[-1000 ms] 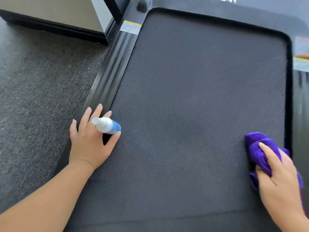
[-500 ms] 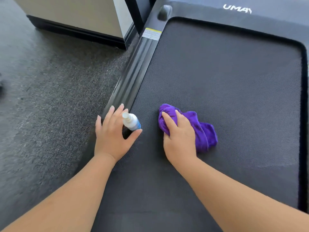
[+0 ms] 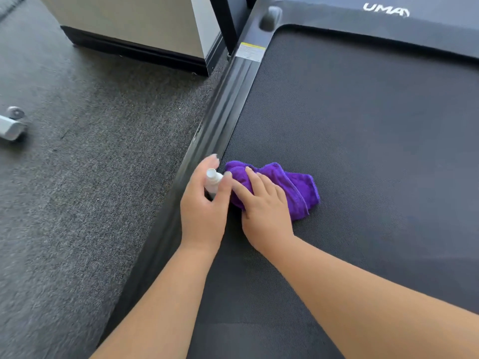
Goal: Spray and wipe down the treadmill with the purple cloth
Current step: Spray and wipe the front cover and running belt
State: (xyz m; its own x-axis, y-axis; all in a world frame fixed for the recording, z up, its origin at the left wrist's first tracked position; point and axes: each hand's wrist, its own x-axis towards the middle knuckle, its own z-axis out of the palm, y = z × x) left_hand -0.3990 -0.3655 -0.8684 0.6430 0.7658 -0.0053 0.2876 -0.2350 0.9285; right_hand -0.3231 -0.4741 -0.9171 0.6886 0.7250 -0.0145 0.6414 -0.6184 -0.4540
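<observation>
Now the right hand [image 3: 267, 203] has swept the purple cloth [image 3: 280, 187] across the treadmill [image 3: 363, 125] belt, fingers spread flat on it, until it touches the left hand [image 3: 204, 200], whose fingers curl round the spray bottle [image 3: 213, 181]. That stroke looks finished.

A dark grey carpet [image 3: 85, 177] covers the floor on the left side of the view. At the top a cabinet [image 3: 134, 22] with a light, metal-looking face stands on a black base (its upper part is cut off by the edge). A small silver metal part [image 3: 11, 124] lies on the carpet at the far left edge, well apart from the cabinet.
</observation>
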